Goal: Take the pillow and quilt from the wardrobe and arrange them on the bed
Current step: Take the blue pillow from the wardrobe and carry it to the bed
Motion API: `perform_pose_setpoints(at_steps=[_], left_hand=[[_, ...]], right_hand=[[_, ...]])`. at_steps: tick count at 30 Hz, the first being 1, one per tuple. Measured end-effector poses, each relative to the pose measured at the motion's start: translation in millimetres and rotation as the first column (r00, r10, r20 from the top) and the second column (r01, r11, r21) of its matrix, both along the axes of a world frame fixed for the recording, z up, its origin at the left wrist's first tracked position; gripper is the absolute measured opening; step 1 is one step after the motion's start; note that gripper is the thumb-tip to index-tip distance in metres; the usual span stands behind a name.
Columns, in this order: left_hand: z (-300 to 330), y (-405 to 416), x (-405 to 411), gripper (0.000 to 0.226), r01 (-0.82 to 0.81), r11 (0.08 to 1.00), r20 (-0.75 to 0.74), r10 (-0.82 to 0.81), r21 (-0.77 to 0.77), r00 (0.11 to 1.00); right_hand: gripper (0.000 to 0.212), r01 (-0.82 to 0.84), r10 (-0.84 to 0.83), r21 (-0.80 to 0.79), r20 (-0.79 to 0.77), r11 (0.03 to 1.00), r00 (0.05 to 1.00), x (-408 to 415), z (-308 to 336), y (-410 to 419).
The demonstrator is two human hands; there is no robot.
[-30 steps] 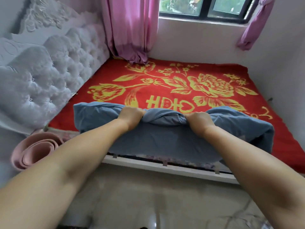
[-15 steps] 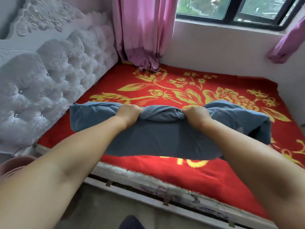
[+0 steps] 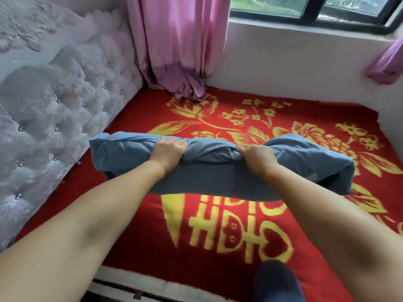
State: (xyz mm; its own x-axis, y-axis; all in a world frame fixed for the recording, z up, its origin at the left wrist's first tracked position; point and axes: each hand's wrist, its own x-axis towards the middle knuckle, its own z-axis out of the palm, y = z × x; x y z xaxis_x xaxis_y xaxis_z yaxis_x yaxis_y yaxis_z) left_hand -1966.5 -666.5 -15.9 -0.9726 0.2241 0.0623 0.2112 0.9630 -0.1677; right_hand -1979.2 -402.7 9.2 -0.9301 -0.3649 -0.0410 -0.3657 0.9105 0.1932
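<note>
Both hands, left hand (image 3: 169, 151) and right hand (image 3: 257, 156), curled, gripping folded blue fabric quilt (image 3: 218, 171) over red blanket (image 3: 135, 214); yellow characters, unreadable.

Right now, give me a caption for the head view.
Both hands, left hand and right hand, grip a blue pillow above the red bed.

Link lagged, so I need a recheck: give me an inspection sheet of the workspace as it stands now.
Surface: bed covered by a red blanket with a yellow flower pattern.
Job's things: blue pillow held above the blanket, near the headboard; quilt not seen.
Clutter: dark object at the bottom edge, cannot tell what.
Grippers: left hand and right hand each grip the pillow's top edge.
Cables: nothing seen.
Surroundings: pink curtain, window, white wall.
</note>
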Motion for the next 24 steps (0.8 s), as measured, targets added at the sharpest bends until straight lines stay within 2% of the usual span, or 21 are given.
perform_pose_setpoints(at_steps=[6, 16, 21, 24], left_hand=[[1, -5, -62, 0.033, -0.048, 0.998, -0.028, 0.049, 0.026, 0.998], [-9, -10, -201, 0.034, -0.398, 0.917, 0.143, 0.396, -0.013, 0.907], [13, 21, -259, 0.035, -0.455, 0.891, 0.146, 0.45, -0.003, 0.881], [32, 27, -293, 0.037, -0.408, 0.91, 0.06, 0.413, -0.08, 0.909]], right_hand=[[0.04, -0.081, 0.081, 0.025, -0.021, 0.996, 0.996, -86, 1, -10], [0.034, -0.361, 0.361, -0.012, 0.058, 0.933, 0.931, -306, -34, -41], [0.036, -0.393, 0.395, -0.042, 0.088, 0.919, 0.914, -370, -17, -18], [0.039, -0.393, 0.394, -0.02, 0.039, 0.919, 0.918, -401, 5, -11]])
